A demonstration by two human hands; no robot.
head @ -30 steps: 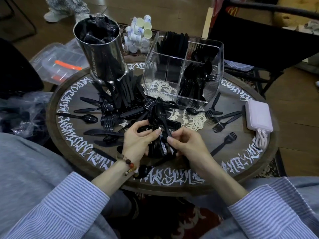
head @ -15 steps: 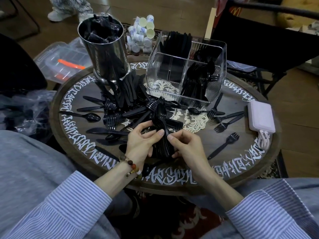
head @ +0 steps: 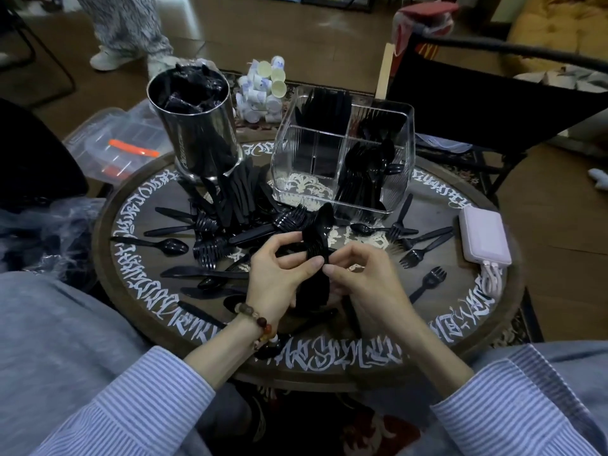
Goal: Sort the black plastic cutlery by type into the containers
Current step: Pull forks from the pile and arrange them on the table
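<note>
Round wooden table [head: 437, 340] with white lettering is sitting in a living room, loose forks and knives lying all over it. Clear divided bin [head: 399, 149] at the back is holding sorted pieces, spoons on its right side. Both hands are squaring up a stack of spoons [head: 320, 232], probably for that bin: left hand [head: 279, 274] gripping it, right hand [head: 358, 284] pinching the handles.

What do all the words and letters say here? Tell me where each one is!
White lettering round the rim of the round table: ornate script, cannot be read.
Engraved mark low on the metal canister: too small and blurred to read.
Yellow mark on the red cloth over the chair: partly hidden, cannot be read.
Small white cups behind the table: blue print, too blurred.
Nothing else carries text.
</note>
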